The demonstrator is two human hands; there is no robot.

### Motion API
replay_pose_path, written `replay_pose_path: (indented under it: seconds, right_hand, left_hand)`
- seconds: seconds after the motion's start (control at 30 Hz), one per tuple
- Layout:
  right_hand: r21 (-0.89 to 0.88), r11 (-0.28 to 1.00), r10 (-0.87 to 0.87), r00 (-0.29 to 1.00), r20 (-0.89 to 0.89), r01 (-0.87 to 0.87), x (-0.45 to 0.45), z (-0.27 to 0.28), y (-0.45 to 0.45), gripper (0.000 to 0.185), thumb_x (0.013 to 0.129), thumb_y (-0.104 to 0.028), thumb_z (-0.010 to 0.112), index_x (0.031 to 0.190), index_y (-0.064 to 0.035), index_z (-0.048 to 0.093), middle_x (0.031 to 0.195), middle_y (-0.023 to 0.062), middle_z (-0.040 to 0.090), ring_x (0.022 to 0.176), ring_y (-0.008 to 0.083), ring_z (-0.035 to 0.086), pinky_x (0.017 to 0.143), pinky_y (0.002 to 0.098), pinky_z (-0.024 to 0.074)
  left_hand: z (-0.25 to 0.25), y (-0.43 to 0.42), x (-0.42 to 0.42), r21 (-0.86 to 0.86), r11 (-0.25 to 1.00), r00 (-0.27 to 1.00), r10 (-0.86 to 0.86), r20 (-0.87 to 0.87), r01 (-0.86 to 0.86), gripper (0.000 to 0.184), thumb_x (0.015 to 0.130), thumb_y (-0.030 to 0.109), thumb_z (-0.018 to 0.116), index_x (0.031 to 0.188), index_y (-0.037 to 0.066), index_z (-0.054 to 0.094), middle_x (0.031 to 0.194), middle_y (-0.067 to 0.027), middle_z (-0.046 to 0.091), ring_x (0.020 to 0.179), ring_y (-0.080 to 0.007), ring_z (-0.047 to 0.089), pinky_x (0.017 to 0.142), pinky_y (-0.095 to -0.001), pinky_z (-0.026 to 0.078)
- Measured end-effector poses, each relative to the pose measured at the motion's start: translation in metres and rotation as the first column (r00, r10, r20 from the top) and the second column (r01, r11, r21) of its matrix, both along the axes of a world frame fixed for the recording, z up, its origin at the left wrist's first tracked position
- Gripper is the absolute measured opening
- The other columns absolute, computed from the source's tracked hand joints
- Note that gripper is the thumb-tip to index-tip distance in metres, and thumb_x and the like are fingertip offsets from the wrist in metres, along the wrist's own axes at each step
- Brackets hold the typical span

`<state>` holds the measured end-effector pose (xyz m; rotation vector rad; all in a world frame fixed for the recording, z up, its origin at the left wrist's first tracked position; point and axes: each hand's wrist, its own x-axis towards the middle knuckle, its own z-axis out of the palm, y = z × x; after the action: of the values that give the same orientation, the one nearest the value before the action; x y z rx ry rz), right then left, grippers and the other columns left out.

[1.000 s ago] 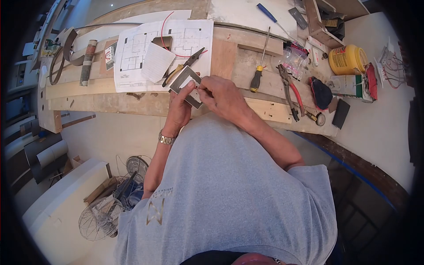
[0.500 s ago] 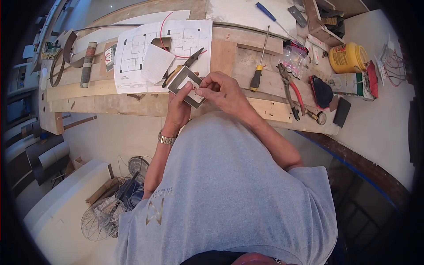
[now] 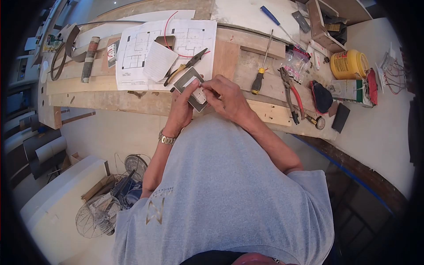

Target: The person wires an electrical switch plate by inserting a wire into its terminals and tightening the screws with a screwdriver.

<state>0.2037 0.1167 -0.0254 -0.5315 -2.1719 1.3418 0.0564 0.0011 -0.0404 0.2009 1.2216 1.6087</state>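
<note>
My left hand [image 3: 180, 109] grips a grey-framed wall plate [image 3: 197, 105] with a white insert, holding it tilted above the bench's front edge. Its thumb lies across the plate's face. Fingertips of my right hand [image 3: 230, 98] are pinched together at the white insert; whatever small thing may be between them is hidden. Just beyond the plate, long-nose pliers [image 3: 182, 68] with yellow on the handles lie on a printed floor plan [image 3: 132, 49]. A folded white paper [image 3: 158, 62], a red wire [image 3: 166, 27] and a dark flat object [image 3: 167, 40] are also on the plan.
To the right lie a yellow-black screwdriver [image 3: 257, 82], red-handled pliers [image 3: 297, 100] and a dark cloth bundle [image 3: 321, 97]. A yellow tub [image 3: 346, 64] rests farther right. At left are a rolled tube [image 3: 90, 59] and a strap [image 3: 66, 48]. A wire-cage fan [image 3: 98, 216] stands below.
The plate has shifted slightly right and down in view with both hands. My left thumb now lies higher on its face, and my right fingers remain pinched at the insert.
</note>
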Motion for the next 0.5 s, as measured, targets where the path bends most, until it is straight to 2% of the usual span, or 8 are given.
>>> replay_pose_path:
  seconds: [0.03, 0.13, 0.2, 0.27, 0.3, 0.37, 0.43, 0.5]
  right_hand:
    - [0.018, 1.000, 0.002, 1.000, 0.004, -0.002, 0.001, 0.000, 0.001, 0.017, 0.095, -0.005, 0.073, 0.111, 0.0001, 0.072, 0.094, 0.0166, 0.066, 0.084, 0.0349, 0.069, 0.074, 0.0439, 0.0564]
    - [0.030, 1.000, -0.002, 1.000, 0.012, 0.002, 0.001, 0.003, 0.001, 0.016, 0.093, -0.004, 0.073, 0.108, 0.0014, 0.072, 0.092, 0.0166, 0.066, 0.081, 0.0333, 0.069, 0.073, 0.0432, 0.0564]
    - [0.021, 1.000, -0.005, 1.000, 0.018, 0.005, 0.000, 0.006, 0.000, 0.015, 0.092, -0.004, 0.073, 0.106, 0.0018, 0.072, 0.091, 0.0164, 0.066, 0.079, 0.0320, 0.069, 0.073, 0.0431, 0.0564]
    - [-0.228, 0.973, 0.000, 0.996, 0.094, 0.022, -0.002, 0.010, 0.001, 0.015, 0.093, -0.005, 0.072, 0.106, 0.0031, 0.072, 0.089, 0.0151, 0.066, 0.078, 0.0273, 0.070, 0.074, 0.0408, 0.0572]
    - [-0.227, 0.974, 0.000, 0.996, 0.093, 0.021, -0.003, 0.014, 0.002, 0.015, 0.093, -0.005, 0.072, 0.106, 0.0031, 0.072, 0.089, 0.0151, 0.066, 0.078, 0.0273, 0.070, 0.074, 0.0408, 0.0572]
    - [-0.509, 0.860, 0.056, 0.988, 0.145, 0.027, -0.003, 0.024, 0.005, 0.014, 0.095, -0.006, 0.072, 0.103, 0.0050, 0.071, 0.090, 0.0142, 0.068, 0.081, 0.0222, 0.072, 0.075, 0.0381, 0.0580]
    - [-0.501, 0.865, 0.083, 0.991, 0.104, -0.020, -0.003, 0.025, 0.008, 0.014, 0.095, -0.007, 0.072, 0.102, 0.0059, 0.071, 0.089, 0.0146, 0.069, 0.081, 0.0212, 0.072, 0.075, 0.0369, 0.0579]
    - [-0.493, 0.868, 0.103, 0.992, 0.068, -0.056, -0.001, 0.021, 0.013, 0.015, 0.096, -0.008, 0.072, 0.101, 0.0069, 0.071, 0.088, 0.0150, 0.071, 0.082, 0.0202, 0.072, 0.076, 0.0357, 0.0579]
  left_hand:
    - [0.002, 0.001, 0.002, -0.021, 1.000, 1.000, 0.013, -0.028, -0.013, 0.036, 0.105, 0.031, 0.073, 0.129, 0.003, 0.068, 0.112, -0.0044, 0.073, 0.096, -0.0140, 0.072, 0.080, -0.0321, 0.062]
    - [0.010, 0.002, 0.002, -0.033, 0.999, 0.985, -0.047, -0.167, 0.042, 0.035, 0.105, 0.032, 0.073, 0.125, 0.004, 0.069, 0.107, -0.0034, 0.073, 0.091, -0.0131, 0.072, 0.075, -0.0320, 0.062]
    - [0.010, 0.003, 0.003, -0.041, 0.999, 0.980, -0.042, -0.194, 0.035, 0.034, 0.105, 0.032, 0.073, 0.124, 0.004, 0.069, 0.105, -0.0035, 0.073, 0.090, -0.0128, 0.072, 0.074, -0.0316, 0.062]
    - [0.010, 0.002, 0.003, -0.050, 0.999, 0.974, -0.033, -0.223, 0.023, 0.034, 0.105, 0.032, 0.073, 0.123, 0.004, 0.069, 0.104, -0.0036, 0.073, 0.089, -0.0125, 0.071, 0.073, -0.0312, 0.061]
    - [0.009, 0.002, 0.002, -0.044, 0.999, 0.977, -0.033, -0.211, 0.024, 0.034, 0.105, 0.033, 0.073, 0.123, 0.004, 0.069, 0.104, -0.0040, 0.073, 0.090, -0.0130, 0.072, 0.072, -0.0322, 0.062]
    - [0.008, 0.001, 0.000, -0.038, 0.999, 0.979, -0.031, -0.200, 0.024, 0.035, 0.105, 0.034, 0.073, 0.123, 0.005, 0.069, 0.104, -0.0044, 0.073, 0.090, -0.0135, 0.072, 0.071, -0.0331, 0.063]
    - [0.007, 0.000, -0.004, -0.038, 0.997, 0.998, -0.062, 0.019, 0.062, 0.035, 0.104, 0.035, 0.073, 0.122, 0.005, 0.068, 0.103, -0.0054, 0.073, 0.092, -0.0151, 0.074, 0.066, -0.0348, 0.065]
    - [0.008, -0.001, -0.006, -0.051, 0.994, 0.992, -0.092, 0.086, 0.097, 0.036, 0.104, 0.035, 0.073, 0.122, 0.005, 0.068, 0.103, -0.0058, 0.073, 0.089, -0.0158, 0.075, 0.062, -0.0352, 0.065]
